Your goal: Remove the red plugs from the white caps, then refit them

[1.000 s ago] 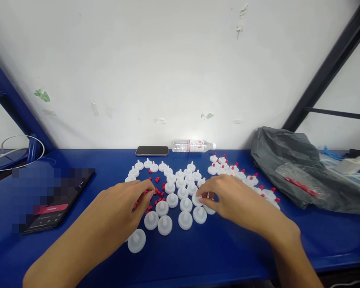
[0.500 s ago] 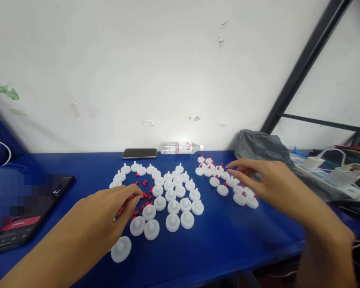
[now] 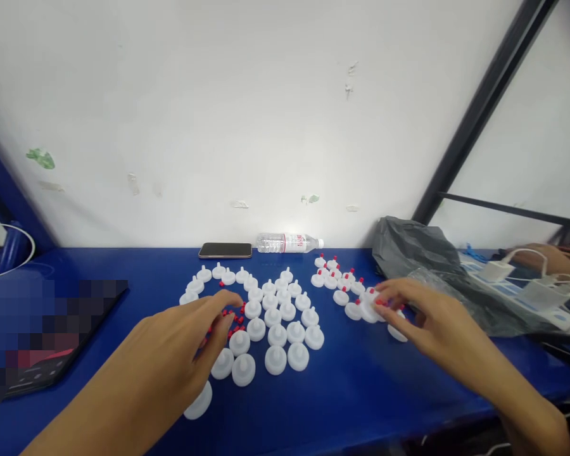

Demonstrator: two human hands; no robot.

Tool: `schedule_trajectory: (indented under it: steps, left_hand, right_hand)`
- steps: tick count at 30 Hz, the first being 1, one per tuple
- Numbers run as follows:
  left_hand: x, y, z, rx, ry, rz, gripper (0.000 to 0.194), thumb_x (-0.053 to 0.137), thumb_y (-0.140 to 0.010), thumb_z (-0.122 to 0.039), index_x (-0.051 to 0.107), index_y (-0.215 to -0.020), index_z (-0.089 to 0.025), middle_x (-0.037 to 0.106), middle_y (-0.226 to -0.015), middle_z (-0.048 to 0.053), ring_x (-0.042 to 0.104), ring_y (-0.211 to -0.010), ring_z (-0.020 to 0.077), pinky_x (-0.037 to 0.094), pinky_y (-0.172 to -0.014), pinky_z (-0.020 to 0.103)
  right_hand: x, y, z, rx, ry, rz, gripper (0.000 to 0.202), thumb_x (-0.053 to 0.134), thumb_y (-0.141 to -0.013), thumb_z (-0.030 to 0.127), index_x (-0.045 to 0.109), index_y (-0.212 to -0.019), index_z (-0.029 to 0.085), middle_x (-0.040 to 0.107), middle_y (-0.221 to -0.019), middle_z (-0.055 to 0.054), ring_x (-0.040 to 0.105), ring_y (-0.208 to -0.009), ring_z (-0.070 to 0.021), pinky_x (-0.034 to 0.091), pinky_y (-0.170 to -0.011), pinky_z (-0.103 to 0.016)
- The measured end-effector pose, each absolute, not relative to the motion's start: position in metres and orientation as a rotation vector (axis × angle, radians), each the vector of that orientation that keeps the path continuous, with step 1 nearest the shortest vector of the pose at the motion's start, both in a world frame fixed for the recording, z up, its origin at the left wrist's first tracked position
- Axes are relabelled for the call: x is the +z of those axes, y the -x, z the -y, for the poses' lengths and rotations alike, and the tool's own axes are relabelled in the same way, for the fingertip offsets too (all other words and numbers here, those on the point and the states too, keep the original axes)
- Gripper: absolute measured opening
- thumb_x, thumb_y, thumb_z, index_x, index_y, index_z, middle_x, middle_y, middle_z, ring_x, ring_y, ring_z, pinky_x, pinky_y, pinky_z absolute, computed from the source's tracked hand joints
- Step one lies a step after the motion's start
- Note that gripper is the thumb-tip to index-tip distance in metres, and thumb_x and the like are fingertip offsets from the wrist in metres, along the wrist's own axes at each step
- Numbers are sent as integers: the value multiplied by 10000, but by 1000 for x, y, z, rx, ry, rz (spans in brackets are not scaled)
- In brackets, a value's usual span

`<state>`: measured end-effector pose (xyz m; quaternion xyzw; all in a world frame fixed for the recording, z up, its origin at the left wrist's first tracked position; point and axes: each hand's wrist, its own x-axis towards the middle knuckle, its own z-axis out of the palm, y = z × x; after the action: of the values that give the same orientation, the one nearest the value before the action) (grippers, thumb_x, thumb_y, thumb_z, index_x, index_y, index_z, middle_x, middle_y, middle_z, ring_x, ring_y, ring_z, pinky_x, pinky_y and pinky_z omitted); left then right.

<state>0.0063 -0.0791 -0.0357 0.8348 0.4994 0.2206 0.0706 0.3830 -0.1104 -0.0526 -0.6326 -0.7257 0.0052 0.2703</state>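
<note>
My left hand (image 3: 213, 335) hovers palm down over a scatter of small red tip caps (image 3: 240, 320), thumb and forefinger apart, with nothing visible between them. Round it lie several white plastic spout lids (image 3: 244, 369), spouts upward and without red caps. At the right, my right hand (image 3: 418, 310) pinches a white spout lid with a red tip cap (image 3: 369, 308) between thumb and fingers. That lid is among a group of other red-capped lids (image 3: 344, 282). Part of this group is hidden behind the fingers.
Along the wall lie a phone (image 3: 225, 251) and a clear plastic bottle (image 3: 287, 242) on its side. A larger dark device (image 3: 66, 354) is at the left. On the right are a grey plastic bag (image 3: 403, 247), white chargers (image 3: 496, 271) with cables, and another person's arm (image 3: 551, 258).
My right hand has come down and closed on a red-capped lid. My left thumb and forefinger have parted over the red caps. The view has shifted slightly.
</note>
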Motion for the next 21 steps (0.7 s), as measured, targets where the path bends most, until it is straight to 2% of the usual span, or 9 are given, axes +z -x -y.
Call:
schedule_trajectory:
  steps: [2, 4, 7, 9, 12, 15, 18, 21]
  left_hand:
    - [-33, -8, 84, 653, -2486, -1530, 336, 380, -1043, -465, 541, -1311, -342, 758, -850, -26, 720, -711, 211, 451, -644, 318]
    - [-30, -10, 88, 680, -2442, -1520, 330, 373, -1053, -478, 481, -1334, -342, 741, -833, -43, 714, -700, 198, 443, -638, 312]
    - [-24, -14, 93, 670, -2398, -1459, 258, 336, -1072, -485, 502, -1172, -315, 688, -747, -61, 668, -634, 180, 401, -589, 302]
    - [-23, -18, 95, 633, -2392, -1424, 288, 311, -1080, -492, 515, -1033, -295, 660, -704, -56, 650, -629, 185, 378, -584, 304]
    - [-26, -24, 97, 559, -2413, -1374, 329, 315, -1087, -474, 532, -938, -276, 679, -740, -34, 649, -684, 197, 370, -621, 313]
    - [-34, -27, 95, 543, -2495, -1272, 332, 319, -1098, -381, 580, -921, -274, 709, -821, -24, 641, -727, 194, 364, -657, 321]
    - [-35, -24, 93, 623, -2538, -1221, 362, 298, -1102, -330, 593, -903, -265, 696, -838, -15, 617, -734, 187, 360, -664, 322]
    - [-32, -22, 92, 757, -2540, -1240, 394, 290, -1101, -344, 556, -827, -246, 660, -787, -8, 572, -694, 182, 351, -636, 321]
  right_hand:
    - [-35, -360, 109, 164, 1590, 1857, 269, 540, -1015, 527, 581, -1051, 264, 727, -1233, -87, 724, -995, -247, 568, -740, -337]
    - [-22, -332, 105, 254, 1473, 1830, 264, 532, -1026, 516, 541, -1088, 260, 732, -1212, -103, 723, -1036, -250, 579, -776, -335]
    - [-18, -288, 97, 274, 1354, 1963, 187, 529, -1044, 439, 569, -1087, 262, 738, -1128, -72, 715, -981, -229, 560, -791, -335]
    - [-23, -263, 93, 305, 1262, 2053, 159, 602, -1019, 386, 571, -1135, 281, 736, -1067, -21, 702, -925, -198, 545, -797, -316]
    - [-35, -237, 93, 430, 1109, 2166, 324, 731, -944, 308, 542, -1207, 314, 737, -1026, 41, 699, -876, -158, 539, -787, -274]
    - [-43, -230, 96, 418, 1028, 2207, 404, 793, -898, 332, 547, -1217, 307, 747, -1078, 27, 715, -917, -165, 546, -814, -286]
    - [-46, -230, 96, 309, 1005, 2197, 512, 808, -881, 394, 549, -1314, 309, 745, -1203, -12, 717, -1052, -206, 546, -916, -339]
    - [-48, -228, 93, 219, 950, 2139, 392, 771, -915, 400, 619, -1260, 291, 773, -1158, -11, 738, -1015, -204, 557, -885, -324]
